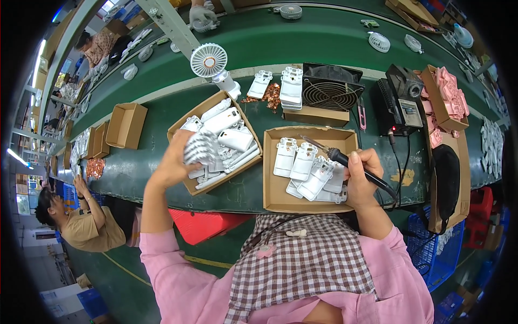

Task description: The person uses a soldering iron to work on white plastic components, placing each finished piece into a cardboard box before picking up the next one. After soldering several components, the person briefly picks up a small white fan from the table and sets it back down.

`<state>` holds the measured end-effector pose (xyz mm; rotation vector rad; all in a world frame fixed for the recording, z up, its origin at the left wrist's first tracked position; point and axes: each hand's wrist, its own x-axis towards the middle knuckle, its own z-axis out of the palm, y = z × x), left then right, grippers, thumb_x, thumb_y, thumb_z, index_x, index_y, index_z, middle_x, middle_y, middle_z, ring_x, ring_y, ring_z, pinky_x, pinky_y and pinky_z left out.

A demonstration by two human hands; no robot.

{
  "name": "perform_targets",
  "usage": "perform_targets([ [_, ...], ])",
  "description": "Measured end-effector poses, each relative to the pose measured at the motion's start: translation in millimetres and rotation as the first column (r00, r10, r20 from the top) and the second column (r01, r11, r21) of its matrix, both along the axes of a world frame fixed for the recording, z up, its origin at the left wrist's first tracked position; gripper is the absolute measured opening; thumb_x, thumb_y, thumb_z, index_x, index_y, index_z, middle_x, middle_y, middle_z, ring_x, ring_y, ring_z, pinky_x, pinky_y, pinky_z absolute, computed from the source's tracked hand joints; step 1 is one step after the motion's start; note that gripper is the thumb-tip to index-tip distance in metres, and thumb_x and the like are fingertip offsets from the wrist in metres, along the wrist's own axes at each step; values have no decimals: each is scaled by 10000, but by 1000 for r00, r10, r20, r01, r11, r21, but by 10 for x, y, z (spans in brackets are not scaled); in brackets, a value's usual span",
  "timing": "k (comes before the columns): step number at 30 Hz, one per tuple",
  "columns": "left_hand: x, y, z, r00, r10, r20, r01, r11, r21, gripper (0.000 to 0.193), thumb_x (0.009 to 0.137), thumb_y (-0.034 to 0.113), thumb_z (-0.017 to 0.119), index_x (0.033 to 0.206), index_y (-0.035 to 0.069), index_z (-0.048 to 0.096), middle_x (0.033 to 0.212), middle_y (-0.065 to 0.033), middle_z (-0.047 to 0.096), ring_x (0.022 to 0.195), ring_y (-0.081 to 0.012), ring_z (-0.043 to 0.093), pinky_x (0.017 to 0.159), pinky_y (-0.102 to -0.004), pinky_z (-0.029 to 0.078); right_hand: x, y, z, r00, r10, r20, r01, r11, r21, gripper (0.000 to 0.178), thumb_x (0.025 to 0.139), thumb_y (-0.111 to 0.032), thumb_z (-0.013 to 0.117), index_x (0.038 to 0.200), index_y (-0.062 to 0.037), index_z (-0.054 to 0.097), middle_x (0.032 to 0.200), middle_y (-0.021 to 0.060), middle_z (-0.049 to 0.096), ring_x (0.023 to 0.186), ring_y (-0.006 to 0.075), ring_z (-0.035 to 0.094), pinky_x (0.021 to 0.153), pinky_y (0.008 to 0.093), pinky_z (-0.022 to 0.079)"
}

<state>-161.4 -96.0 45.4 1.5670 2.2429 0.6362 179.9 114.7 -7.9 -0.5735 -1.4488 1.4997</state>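
My left hand (172,157) grips a white ribbed part (200,147), smeared by motion, that looks like a small fan head. It is held over the left edge of a tilted cardboard box (254,132) filled with white plastic fan handles (222,121). In my right hand (363,175) is a soldering iron (337,156), held like a pen, its tip pointing up and left. The iron is above a second cardboard box (275,203), where several flat white casing pieces (305,162) lie overlapping.
Behind the boxes stand a white handheld fan (209,60), stacked white casings (292,86), a black fume fan (332,89) and a soldering station (403,105) with trailing cables. Pink parts (450,94) fill boxes at right. A green conveyor (324,35) carries fans; co-workers sit at left.
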Motion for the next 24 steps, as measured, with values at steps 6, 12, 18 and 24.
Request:
perform_targets([
  [6, -521, -85, -190, 987, 132, -90, -140, 986, -89, 650, 619, 77, 758, 1187, 4, 450, 1109, -165, 476, 1118, -331, 435, 977, -370, 357, -17, -16, 14, 1000, 8, -8, -8, 1000, 12, 185, 915, -89, 550, 767, -50, 446, 615, 14, 487, 487, 51, 428, 450, 197, 341],
  [12, -300, 19, -283, 943, 202, -265, -265, 936, -232, 661, 640, 196, 779, 1164, 24, 415, 1186, -194, 461, 1160, -366, 416, 996, -416, 310, -14, 4, -23, 1000, -16, 5, 16, 999, 30, 187, 924, -103, 530, 767, -59, 438, 612, 15, 478, 467, 49, 410, 430, 191, 312],
  [18, -71, 26, -234, 914, 378, -146, -386, 922, -28, 793, 626, 133, 795, 1266, 82, 329, 1197, -184, 512, 1127, -353, 482, 1000, -423, 251, -31, -2, -17, 999, -34, 14, 34, 999, 38, 190, 923, -104, 531, 763, -61, 438, 604, 10, 472, 458, 47, 405, 419, 191, 308],
  [24, -127, -138, -315, 862, 492, 123, -500, 782, 373, 829, 641, 14, 764, 1344, 16, 325, 1163, -149, 551, 1108, -281, 541, 988, -376, 397, -56, -15, 8, 999, -33, -20, 34, 999, 33, 205, 922, -112, 537, 752, -63, 434, 587, 14, 462, 447, 53, 402, 415, 191, 314],
])
